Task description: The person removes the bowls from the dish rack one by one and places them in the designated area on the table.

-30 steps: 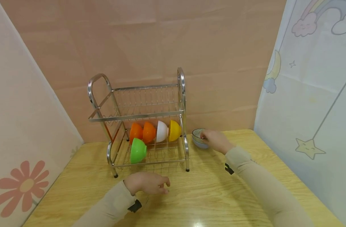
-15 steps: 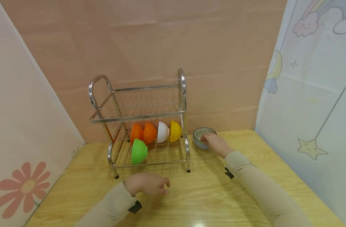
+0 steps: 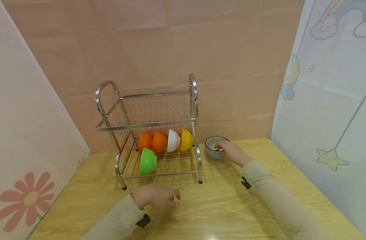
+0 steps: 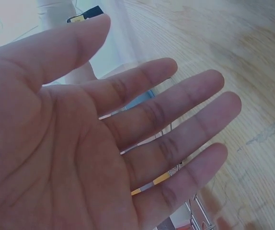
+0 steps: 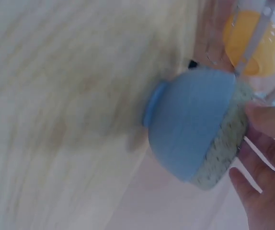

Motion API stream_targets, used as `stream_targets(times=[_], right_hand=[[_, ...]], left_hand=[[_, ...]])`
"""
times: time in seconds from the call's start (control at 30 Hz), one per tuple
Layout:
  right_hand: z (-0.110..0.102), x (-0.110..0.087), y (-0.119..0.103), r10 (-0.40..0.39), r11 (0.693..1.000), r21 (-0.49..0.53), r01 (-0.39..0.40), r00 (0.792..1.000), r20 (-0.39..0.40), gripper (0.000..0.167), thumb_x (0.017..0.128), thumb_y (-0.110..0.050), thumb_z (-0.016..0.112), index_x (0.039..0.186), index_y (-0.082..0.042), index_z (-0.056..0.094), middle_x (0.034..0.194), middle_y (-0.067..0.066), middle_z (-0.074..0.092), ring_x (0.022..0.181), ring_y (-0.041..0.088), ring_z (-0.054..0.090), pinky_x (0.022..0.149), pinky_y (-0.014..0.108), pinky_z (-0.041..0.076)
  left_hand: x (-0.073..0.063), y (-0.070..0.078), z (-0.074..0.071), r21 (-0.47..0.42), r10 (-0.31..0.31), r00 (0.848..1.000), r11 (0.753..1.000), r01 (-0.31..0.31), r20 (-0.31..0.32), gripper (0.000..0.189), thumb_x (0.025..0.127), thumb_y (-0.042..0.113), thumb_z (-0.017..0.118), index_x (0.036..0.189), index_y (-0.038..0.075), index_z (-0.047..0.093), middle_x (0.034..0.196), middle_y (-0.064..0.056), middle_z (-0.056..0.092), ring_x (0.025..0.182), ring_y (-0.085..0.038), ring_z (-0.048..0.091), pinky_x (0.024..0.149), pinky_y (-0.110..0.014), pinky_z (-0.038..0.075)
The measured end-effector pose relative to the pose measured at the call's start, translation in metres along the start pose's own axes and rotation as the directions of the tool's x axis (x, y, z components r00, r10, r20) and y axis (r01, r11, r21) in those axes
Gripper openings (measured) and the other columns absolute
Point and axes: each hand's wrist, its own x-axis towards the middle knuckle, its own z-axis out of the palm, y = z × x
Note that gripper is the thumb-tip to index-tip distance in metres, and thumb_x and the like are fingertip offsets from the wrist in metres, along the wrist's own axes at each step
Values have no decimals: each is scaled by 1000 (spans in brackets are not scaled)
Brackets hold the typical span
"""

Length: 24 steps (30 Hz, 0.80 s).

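Note:
At the back, just right of the dish rack, is a bowl point(image 3: 212, 153), blue below with a speckled pale band and a dark rim. My right hand point(image 3: 233, 152) reaches over its near right side and pinches the rim. In the right wrist view, the thumb lies at the rim of the bowl point(image 5: 190, 122), with other fingers partly hidden behind it. My left hand point(image 3: 157, 196) hovers over the table in front of the rack, holding nothing. Its palm and spread, relaxed fingers point(image 4: 200, 115) show in the left wrist view.
A two-tier metal dish rack point(image 3: 146, 125) stands left of the bowl. On its lower tier sit tilted bowls: two orange point(image 3: 159, 142), one white point(image 3: 172, 141), one yellow point(image 3: 186, 140) and, in front, one green point(image 3: 148, 161). Printed cloth walls border the wooden table point(image 3: 225, 203).
My right hand has shifted slightly right and nearer at the bowl's rim, and more of the bowl's opening shows than one second ago. The left hand stays in place.

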Motion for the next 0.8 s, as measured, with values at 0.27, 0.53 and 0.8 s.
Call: stream_targets(times=[0.27,0.53,0.8], right_hand=[[-6,-2,11,-32,999,5,32,999,11,14,86,-4,70,99,-10,70,97,4,71,90,23,68,78,38,56],[-5,-4,8,-36,999,12,37,998,-43,15,86,-2,70,99,-10,71,97,4,71,90,21,68,79,36,56],[-1,-8,4,-50,999,-26,48,995,-88,17,83,-2,72,98,-9,72,96,3,71,88,22,68,76,35,56]], left_hand=[[2,-2,1,5,14,1000,1000,-14,0,31,99,35,54,124,19,58,103,6,66,94,-6,61,83,-29,51],[2,0,1,-9,7,1000,1000,-7,7,31,99,36,54,125,19,58,104,6,66,94,-6,61,83,-30,51],[0,0,2,-5,33,999,999,-33,-9,31,99,35,54,125,18,58,102,8,65,91,-5,60,82,-29,51]])
